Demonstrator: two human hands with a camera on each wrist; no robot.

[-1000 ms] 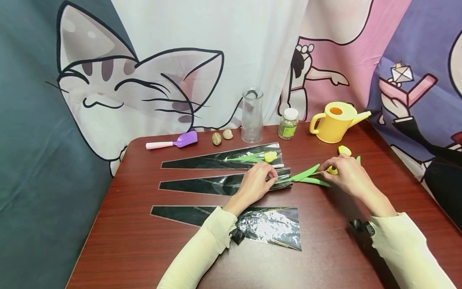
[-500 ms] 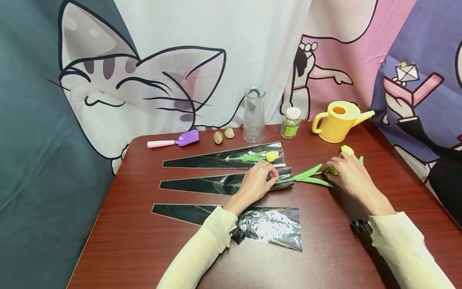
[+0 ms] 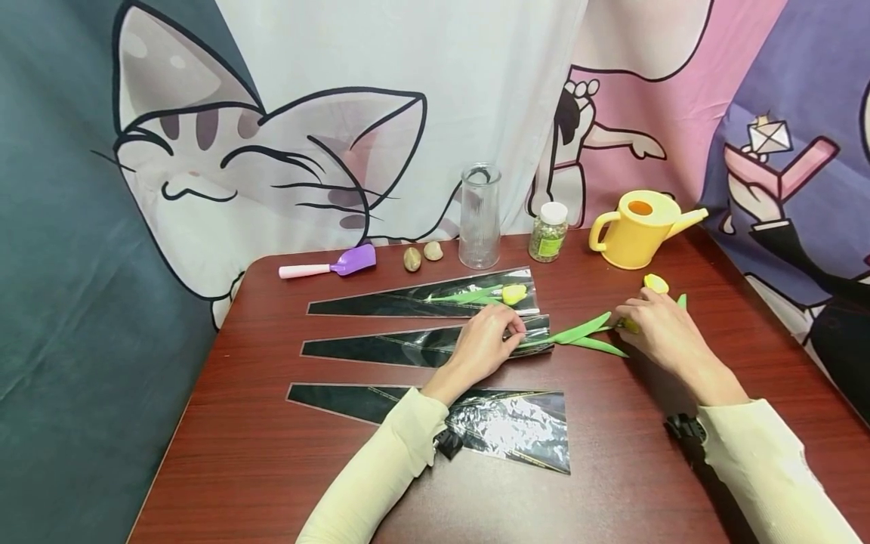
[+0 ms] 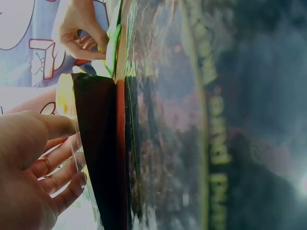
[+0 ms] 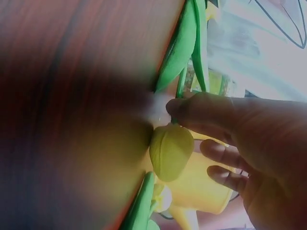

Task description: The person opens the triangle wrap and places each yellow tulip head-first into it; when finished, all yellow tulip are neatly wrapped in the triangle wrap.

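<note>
Sleeves of clear and black plastic lie in three rows on the desk, left of the glass vase. At the middle sleeve, in front of the vase, the left hand pinches its open mouth with curled fingers. Right of the vase, the right hand grips a yellow tulip at the bud, its green leaves pointing into that mouth, below the yellow watering can.

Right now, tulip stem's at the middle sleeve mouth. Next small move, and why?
Probably slide the tulip further left into the middle sleeve: the left hand pinches the sleeve's mouth, the right hand grips near the bloom, and the leaves lie outside.
</note>
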